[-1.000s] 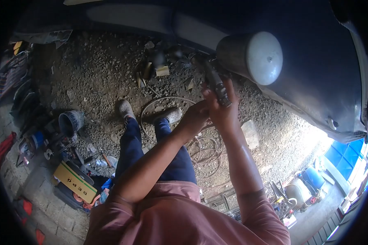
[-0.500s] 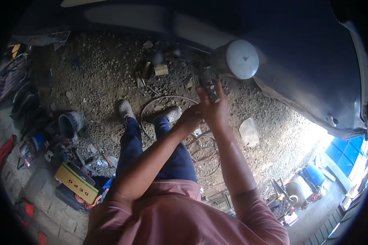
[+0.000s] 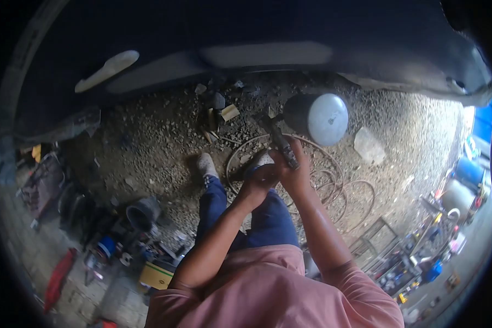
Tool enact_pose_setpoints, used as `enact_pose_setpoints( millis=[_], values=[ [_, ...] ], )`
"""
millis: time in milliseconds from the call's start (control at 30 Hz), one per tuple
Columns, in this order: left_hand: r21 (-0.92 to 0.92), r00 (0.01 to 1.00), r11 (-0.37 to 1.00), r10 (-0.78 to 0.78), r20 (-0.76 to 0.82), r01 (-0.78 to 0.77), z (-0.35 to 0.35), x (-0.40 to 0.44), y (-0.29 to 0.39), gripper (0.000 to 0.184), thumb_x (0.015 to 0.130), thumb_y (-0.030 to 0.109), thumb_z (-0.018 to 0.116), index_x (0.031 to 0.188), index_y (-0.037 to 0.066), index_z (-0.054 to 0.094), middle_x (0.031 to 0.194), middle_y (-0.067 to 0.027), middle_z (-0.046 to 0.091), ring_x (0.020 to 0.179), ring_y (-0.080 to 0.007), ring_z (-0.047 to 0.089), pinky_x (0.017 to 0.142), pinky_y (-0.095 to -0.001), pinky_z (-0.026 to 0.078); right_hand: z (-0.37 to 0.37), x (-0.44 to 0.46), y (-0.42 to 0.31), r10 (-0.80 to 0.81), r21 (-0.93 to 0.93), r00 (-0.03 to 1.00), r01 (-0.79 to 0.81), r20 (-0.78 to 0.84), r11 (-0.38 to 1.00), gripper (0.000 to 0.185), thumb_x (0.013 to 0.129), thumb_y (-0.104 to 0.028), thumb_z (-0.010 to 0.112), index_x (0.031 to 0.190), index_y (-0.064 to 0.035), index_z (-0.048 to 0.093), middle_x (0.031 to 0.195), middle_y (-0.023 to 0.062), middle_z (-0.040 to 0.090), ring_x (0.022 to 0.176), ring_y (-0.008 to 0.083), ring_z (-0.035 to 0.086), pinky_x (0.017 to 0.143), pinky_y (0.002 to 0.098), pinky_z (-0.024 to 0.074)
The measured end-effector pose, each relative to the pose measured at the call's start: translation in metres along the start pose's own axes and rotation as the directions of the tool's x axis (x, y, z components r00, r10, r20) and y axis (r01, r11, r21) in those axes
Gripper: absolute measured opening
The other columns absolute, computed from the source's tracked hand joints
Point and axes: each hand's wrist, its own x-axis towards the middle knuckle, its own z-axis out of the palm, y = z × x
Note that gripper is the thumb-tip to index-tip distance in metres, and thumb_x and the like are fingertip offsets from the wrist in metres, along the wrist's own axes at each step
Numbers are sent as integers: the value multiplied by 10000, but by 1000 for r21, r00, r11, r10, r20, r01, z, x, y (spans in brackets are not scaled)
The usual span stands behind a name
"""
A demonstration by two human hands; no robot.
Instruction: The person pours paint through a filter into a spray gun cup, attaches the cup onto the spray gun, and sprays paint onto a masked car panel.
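Note:
A spray gun (image 3: pixel 280 143) is held in front of me. Its big cup (image 3: pixel 328 119), with a pale round lid and dark side, sticks out to the right of the gun's head. My right hand (image 3: pixel 296 174) is wrapped around the gun's handle. My left hand (image 3: pixel 261 183) is closed right against it, low by the handle; its fingertips are partly hidden, so what they grip cannot be made out. Beyond the gun stretches a dark car body panel (image 3: pixel 164 33) with lighter grey patches (image 3: pixel 268 54).
A coiled hose (image 3: pixel 340 186) lies on the gravel around my feet. Cardboard pieces (image 3: pixel 230 112) and a flat pale piece (image 3: pixel 369 146) lie near the car. On the left stand a dark bucket (image 3: pixel 142 213) and a yellow box (image 3: pixel 156 276). Tools and a metal frame (image 3: pixel 374 240) are at right.
My view has turned, and more of the car panel shows, with a pale door handle at left. The spray gun and both hands sit lower, closer to my body. The grip looks the same.

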Motion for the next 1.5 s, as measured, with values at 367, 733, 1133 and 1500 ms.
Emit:
enact_pose_setpoints(
  millis=[367, 733, 1133, 1500],
  values=[
    [559, 529, 194, 660, 534, -806, -19, -10, 88, 222, 898, 24, 682, 1115, 72, 665, 1117, -114, 652, 945, -335, 657, 802, -431, 562, 46, -47, 45, 88, 56, 884, -71, -460, 996, 379, 933, -111, 714, 1284, -79, 575, 969, 208, 727, 891, 367, 744, 734, 430, 554],
    [345, 221, -134, 548, 807, -929, -33, -10, 114, 441, 854, 15, 719, 1274, 130, 649, 1287, -82, 638, 1023, -301, 676, 843, -402, 591, 54, -89, 12, 95, 108, 897, -53, -432, 993, 438, 881, -97, 707, 1304, -92, 597, 1097, 240, 717, 1042, 455, 679, 827, 471, 563],
    [595, 632, 212, 243, 736, -775, -29, 19, 52, 308, 932, 2, 691, 1231, 68, 722, 1218, -152, 731, 1106, -313, 723, 926, -379, 594, 33, -98, 101, 69, -128, 997, -73, -35, 989, 374, 865, -298, 793, 1113, -87, 609, 1008, 193, 731, 939, 431, 695, 776, 517, 555],
    [596, 773, 498, 329, 543, -630, -41, 103, -26, 205, 905, -10, 736, 1107, 13, 761, 1177, -136, 758, 1070, -250, 738, 940, -350, 586, 76, -60, 202, 98, -45, 983, -106, -156, 993, 460, 824, -237, 799, 1234, -120, 625, 1083, 197, 726, 993, 427, 692, 803, 498, 569]
  ],
)
